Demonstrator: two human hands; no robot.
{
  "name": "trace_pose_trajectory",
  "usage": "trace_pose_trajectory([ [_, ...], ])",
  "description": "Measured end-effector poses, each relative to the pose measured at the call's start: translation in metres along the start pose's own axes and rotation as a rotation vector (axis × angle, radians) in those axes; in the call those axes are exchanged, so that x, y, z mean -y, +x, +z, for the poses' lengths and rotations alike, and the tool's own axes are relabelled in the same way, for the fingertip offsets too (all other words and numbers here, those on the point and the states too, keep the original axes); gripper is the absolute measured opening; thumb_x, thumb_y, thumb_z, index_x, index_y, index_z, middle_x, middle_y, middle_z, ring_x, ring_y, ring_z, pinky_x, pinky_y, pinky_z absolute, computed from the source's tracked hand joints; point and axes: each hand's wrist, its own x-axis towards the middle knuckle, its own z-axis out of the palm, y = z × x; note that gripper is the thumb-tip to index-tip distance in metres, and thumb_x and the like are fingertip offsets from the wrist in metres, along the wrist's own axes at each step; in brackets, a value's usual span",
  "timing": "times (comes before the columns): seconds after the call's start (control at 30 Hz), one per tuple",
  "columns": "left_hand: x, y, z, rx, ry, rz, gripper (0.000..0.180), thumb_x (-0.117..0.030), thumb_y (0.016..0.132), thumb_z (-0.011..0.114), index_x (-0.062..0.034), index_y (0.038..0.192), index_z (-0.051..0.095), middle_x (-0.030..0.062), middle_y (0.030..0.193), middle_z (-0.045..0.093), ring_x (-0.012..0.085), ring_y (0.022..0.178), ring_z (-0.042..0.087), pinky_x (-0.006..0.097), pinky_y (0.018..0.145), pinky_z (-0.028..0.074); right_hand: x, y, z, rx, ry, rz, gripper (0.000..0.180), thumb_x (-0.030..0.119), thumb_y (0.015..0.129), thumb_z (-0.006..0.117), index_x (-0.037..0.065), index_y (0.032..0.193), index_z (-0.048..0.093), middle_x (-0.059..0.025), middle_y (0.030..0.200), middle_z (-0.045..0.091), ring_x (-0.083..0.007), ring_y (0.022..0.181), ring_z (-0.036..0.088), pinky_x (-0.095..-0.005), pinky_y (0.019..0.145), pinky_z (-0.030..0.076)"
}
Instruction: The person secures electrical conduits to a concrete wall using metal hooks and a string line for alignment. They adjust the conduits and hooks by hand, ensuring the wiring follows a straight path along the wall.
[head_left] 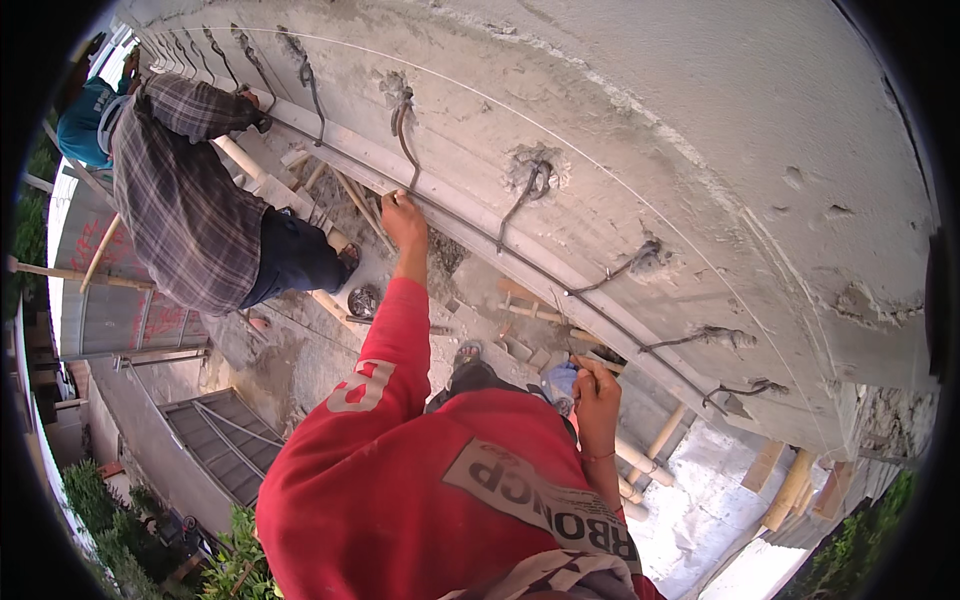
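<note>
A long thin steel bar (560, 287) runs along the concrete wall (600, 150), next to several bent hooked rods that stick out of it. My left hand (405, 222), at the end of an outstretched red sleeve, is closed on the long bar where one hooked rod (404, 135) comes down to it. Lower and to the right, my right hand (598, 400) is raised in front of my body, away from the bar. Its fingers are pinched together; a thin end seems to show at the fingertips, too small to name.
To the left, a co-worker in a plaid shirt (190, 200) bends beside the same wall, with another person in teal (88, 122) beyond. Bamboo poles (640, 462) and planks lie below. A dark bowl-like container (363, 300) sits near my left arm. A white string (560, 135) crosses the wall.
</note>
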Motion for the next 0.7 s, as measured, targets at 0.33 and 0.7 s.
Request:
trace_pose_trajectory([
  [0.33, 0.002, -0.003, -0.016, 0.041, 0.022, 0.084, 0.025, -0.023, 0.100, 0.071, 0.0005, 0.106, 0.076, 0.0237, 0.091, 0.075, 0.0447, 0.086, 0.072, 0.051, 0.080, 0.055, 0.011, 0.002, 0.013, 0.068, -0.055, -0.025, 0.025, 0.006, 0.103, 0.058, -0.001, 0.120, 0.076, -0.0002, 0.071, 0.055, -0.0084, 0.065, 0.049, -0.0272, 0.061, 0.041],
  [0.7, 0.006, 0.014, -0.023, 0.138, 0.286, 0.195, 0.026, -0.026, 0.098, 0.071, -0.0033, 0.106, 0.080, 0.0261, 0.096, 0.076, 0.0479, 0.093, 0.072, 0.055, 0.084, 0.055, 0.008, 0.004, 0.018, 0.156, -0.150, -0.029, 0.025, 0.010, 0.104, 0.059, 0.000, 0.119, 0.076, -0.0010, 0.071, 0.059, -0.0080, 0.065, 0.052, -0.0272, 0.060, 0.043],
])
